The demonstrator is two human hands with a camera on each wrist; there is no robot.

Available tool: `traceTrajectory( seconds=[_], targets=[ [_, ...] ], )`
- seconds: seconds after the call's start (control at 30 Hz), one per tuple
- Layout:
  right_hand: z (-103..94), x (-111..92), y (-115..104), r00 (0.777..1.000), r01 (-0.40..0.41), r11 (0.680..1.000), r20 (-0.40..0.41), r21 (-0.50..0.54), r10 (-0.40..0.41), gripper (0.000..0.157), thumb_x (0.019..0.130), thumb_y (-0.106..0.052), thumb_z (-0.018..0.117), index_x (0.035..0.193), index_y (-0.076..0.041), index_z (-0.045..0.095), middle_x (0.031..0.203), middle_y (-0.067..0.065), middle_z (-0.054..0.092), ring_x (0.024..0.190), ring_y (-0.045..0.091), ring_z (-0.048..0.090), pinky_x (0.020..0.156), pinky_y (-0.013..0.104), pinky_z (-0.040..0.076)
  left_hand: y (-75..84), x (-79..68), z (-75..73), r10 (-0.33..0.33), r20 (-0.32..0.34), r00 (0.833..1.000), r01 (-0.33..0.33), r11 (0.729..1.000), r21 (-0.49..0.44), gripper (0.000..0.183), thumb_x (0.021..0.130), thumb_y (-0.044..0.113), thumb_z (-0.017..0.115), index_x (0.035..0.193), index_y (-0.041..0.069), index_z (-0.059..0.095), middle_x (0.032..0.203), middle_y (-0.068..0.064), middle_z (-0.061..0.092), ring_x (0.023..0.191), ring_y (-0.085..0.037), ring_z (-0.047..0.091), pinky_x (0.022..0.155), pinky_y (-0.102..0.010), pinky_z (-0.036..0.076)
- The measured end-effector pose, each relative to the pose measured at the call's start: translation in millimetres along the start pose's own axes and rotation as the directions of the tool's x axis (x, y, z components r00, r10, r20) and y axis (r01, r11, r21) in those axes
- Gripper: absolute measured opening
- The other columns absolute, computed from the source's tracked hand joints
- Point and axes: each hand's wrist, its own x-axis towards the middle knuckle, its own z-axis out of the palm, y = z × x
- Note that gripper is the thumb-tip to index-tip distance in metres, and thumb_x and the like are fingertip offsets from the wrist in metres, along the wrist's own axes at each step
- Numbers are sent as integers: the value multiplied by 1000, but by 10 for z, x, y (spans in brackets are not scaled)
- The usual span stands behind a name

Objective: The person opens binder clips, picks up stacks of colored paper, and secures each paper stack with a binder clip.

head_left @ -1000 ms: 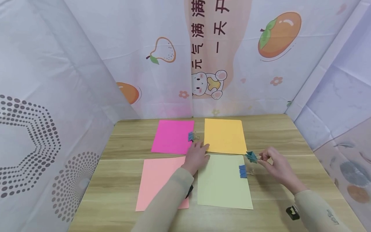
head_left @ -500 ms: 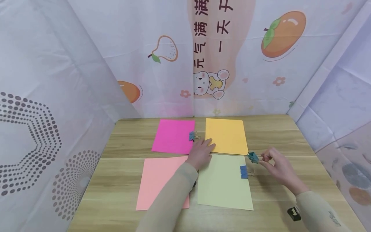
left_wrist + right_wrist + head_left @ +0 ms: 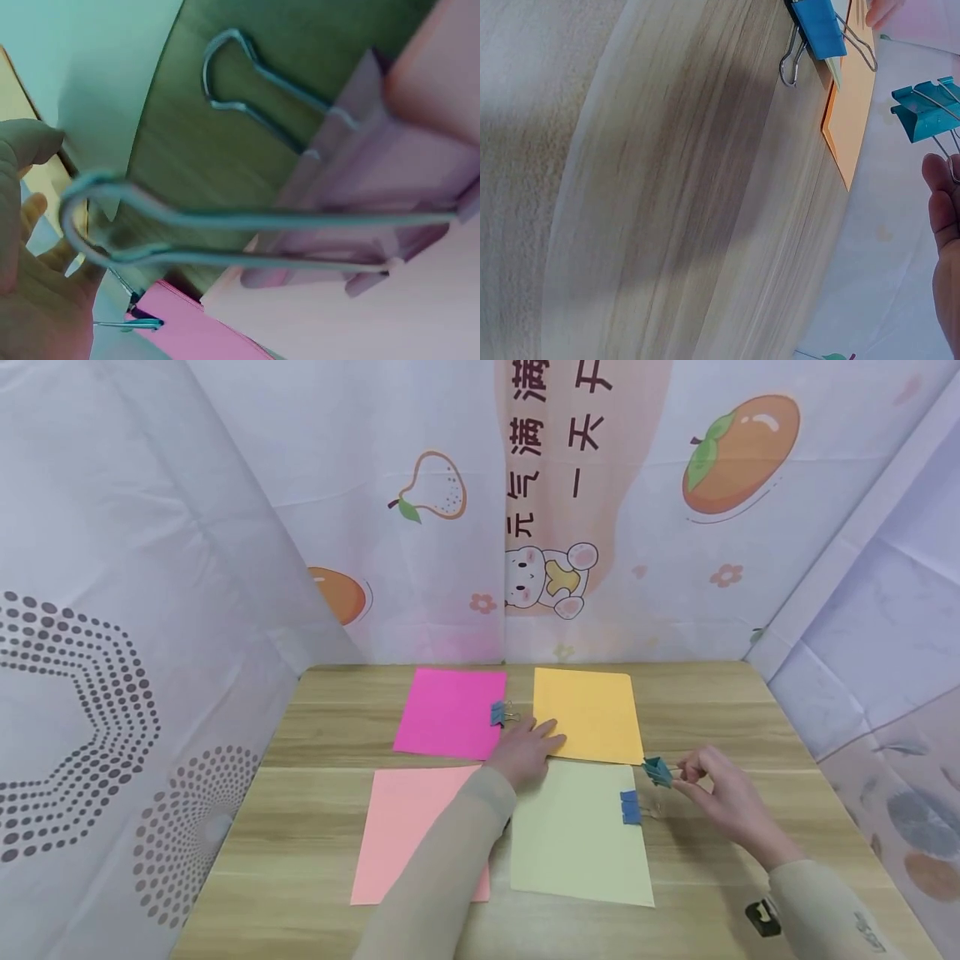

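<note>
My left hand (image 3: pixel 527 752) lies with extended fingers across the lower left corner of the orange-yellow paper stack (image 3: pixel 588 714). My right hand (image 3: pixel 723 793) pinches a teal binder clip (image 3: pixel 657 772) by its wire handles, near that stack's lower right corner. In the right wrist view the teal clip (image 3: pixel 926 112) appears apart from the orange paper (image 3: pixel 853 112). A blue binder clip (image 3: pixel 630 807) grips the right edge of the pale green paper (image 3: pixel 577 852). Another blue clip (image 3: pixel 498 713) sits on the magenta paper (image 3: pixel 453 714). The left wrist view shows a clip (image 3: pixel 337 187) on the salmon paper.
The salmon paper (image 3: pixel 412 835) lies front left, partly covered by the left sleeve (image 3: pixel 450 852). A small black object (image 3: pixel 763 917) is beside the right sleeve. Printed curtains (image 3: pixel 420 585) rise behind and along both sides of the wooden table (image 3: pixel 697 710).
My left hand has slid a little to the right, its fingers now farther onto the orange-yellow paper. My right hand keeps the teal clip in nearly the same place. The head view has shifted slightly.
</note>
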Motion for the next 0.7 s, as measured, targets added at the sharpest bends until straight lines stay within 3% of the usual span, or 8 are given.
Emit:
traceTrajectory(
  seconds=[0.13,0.33,0.5,0.7],
  targets=[
    [3,-8,14,1000,-16,1000,14,-2,16,48,71,11,85,79,-13,43,94,8,64,95,7,63,76,12,42,-3,28,-11,-2,32,999,1,1000,19,51,106,19,47,155,34,46,166,6,32,151,-30,32,120,-50,31],
    [11,-26,42,999,-24,1000,31,-4,25,48,72,11,84,79,-13,43,95,5,63,93,19,64,75,13,42,19,67,6,-25,-7,1000,25,999,-36,43,107,30,49,149,29,54,161,3,41,149,-32,35,120,-49,31],
    [22,-28,63,999,-21,1000,33,-5,22,48,73,10,84,79,-13,43,95,3,62,94,13,63,71,24,47,146,100,3,-131,-72,989,125,988,-90,48,103,52,52,143,25,60,153,4,50,147,-33,38,121,-49,29],
    [29,-60,96,999,-34,999,39,-6,34,48,73,9,84,79,-14,42,95,3,61,92,13,64,70,27,51,251,186,79,-252,-116,961,239,964,-113,57,96,61,59,142,26,59,148,1,51,142,-38,41,115,-52,37]
  ],
)
